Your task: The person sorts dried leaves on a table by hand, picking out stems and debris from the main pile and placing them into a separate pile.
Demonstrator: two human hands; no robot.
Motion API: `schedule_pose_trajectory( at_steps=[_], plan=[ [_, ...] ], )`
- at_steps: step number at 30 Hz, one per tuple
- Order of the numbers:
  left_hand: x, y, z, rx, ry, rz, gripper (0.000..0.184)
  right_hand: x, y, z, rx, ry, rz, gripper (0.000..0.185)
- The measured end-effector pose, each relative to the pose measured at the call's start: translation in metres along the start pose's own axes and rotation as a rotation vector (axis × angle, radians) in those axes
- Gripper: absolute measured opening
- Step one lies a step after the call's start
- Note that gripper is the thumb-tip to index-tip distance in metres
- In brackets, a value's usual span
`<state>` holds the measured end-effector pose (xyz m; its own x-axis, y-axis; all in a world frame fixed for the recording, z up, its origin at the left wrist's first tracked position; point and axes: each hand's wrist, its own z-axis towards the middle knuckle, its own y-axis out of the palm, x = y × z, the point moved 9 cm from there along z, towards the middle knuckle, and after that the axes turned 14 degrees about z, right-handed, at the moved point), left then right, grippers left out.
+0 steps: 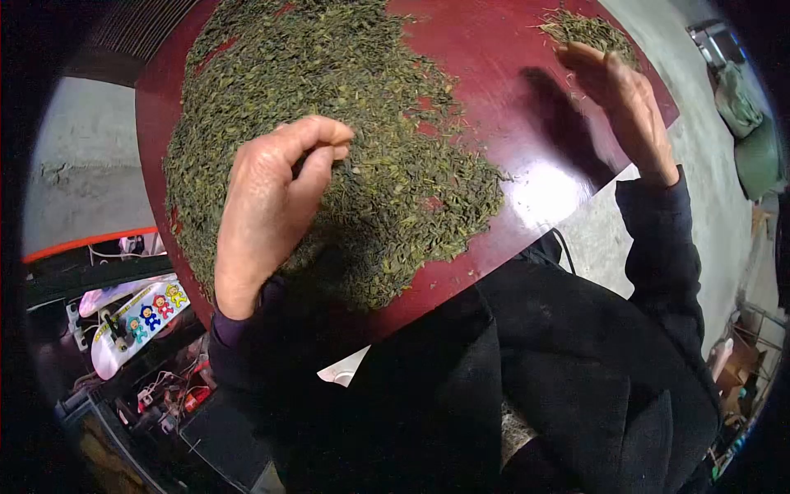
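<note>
Leaves [329, 74]: broad layer, remaining. Stalky heap [588, 31]: small, set apart. Our left hand [267, 189]: grip pinched, contents too obscured to tell. Our right hand [632, 105]: fingers extended, near the heap.

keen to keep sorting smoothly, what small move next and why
Probably bring the right hand over the leaf spread: it hangs open by the small stalk pile, while the left hand, fingertips pinched, is at the leaf spread.
</note>
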<state>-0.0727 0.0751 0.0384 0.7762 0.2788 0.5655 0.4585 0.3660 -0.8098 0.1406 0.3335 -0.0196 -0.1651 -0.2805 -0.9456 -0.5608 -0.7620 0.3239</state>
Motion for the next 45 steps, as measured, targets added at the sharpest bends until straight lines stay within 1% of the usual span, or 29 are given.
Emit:
schedule_pose_trajectory(
  at_steps=[4, 5, 9, 10, 12, 13, 14, 17, 19, 21, 22, 24, 30, 35, 39, 45],
  plan=[
    [-0.009, -0.003, 0.000, -0.100, -0.069, 0.238, 0.014, -0.026, 0.024, -0.007, -0.075, -0.523, -1.139, 0.037],
    [-0.009, -0.003, 0.001, -0.097, -0.070, 0.236, 0.014, -0.025, 0.025, -0.007, -0.077, -0.525, -1.141, 0.037],
    [-0.003, -0.011, 0.002, -0.008, 0.043, 0.274, 0.009, -0.023, 0.049, -0.013, -0.092, -0.673, -1.332, 0.031],
    [-0.006, -0.011, 0.000, -0.003, 0.032, 0.280, 0.009, -0.020, 0.058, -0.013, -0.137, -0.649, -1.281, 0.033],
    [-0.003, -0.008, -0.005, 0.056, 0.159, 0.339, 0.002, -0.017, 0.078, -0.016, -0.192, -0.625, -1.227, 0.034],
    [0.000, -0.006, -0.008, 0.085, 0.224, 0.367, 0.002, -0.012, 0.088, -0.017, -0.267, -0.570, -1.179, 0.035],
    [0.005, -0.006, -0.011, 0.115, 0.291, 0.393, 0.005, -0.006, 0.098, -0.017, -0.338, -0.513, -1.134, 0.037],
    [0.003, -0.007, -0.019, 0.109, 0.251, 0.419, 0.007, -0.002, 0.128, -0.021, -0.420, -0.546, -1.054, 0.035],
    [0.001, -0.008, -0.027, 0.097, 0.213, 0.445, 0.010, 0.002, 0.163, -0.026, -0.640, -0.517, -0.933, 0.026],
    [-0.002, -0.010, -0.033, 0.094, 0.185, 0.455, 0.008, 0.007, 0.187, -0.028, -0.712, -0.587, -0.952, 0.016],
    [-0.005, -0.011, -0.036, 0.084, 0.161, 0.465, 0.006, 0.010, 0.198, -0.024, -0.719, -0.589, -0.956, 0.016],
    [-0.011, -0.012, -0.042, 0.063, 0.110, 0.485, 0.004, 0.015, 0.222, -0.021, -0.819, -0.631, -0.902, 0.009],
    [-0.010, -0.008, -0.061, 0.071, 0.159, 0.449, 0.007, 0.049, 0.253, -0.006, -0.883, -0.636, -1.013, 0.007],
    [-0.018, -0.022, -0.066, 0.116, 0.084, 0.390, 0.010, 0.058, 0.266, 0.002, -0.913, -0.635, -0.993, 0.006],
    [-0.021, -0.022, -0.066, 0.155, 0.123, 0.354, 0.016, 0.063, 0.275, 0.000, -0.959, -0.612, -0.962, 0.006],
    [-0.025, -0.023, -0.067, 0.183, 0.128, 0.347, 0.017, 0.073, 0.274, 0.003, -0.967, -0.650, -0.958, 0.007]
  ],
)
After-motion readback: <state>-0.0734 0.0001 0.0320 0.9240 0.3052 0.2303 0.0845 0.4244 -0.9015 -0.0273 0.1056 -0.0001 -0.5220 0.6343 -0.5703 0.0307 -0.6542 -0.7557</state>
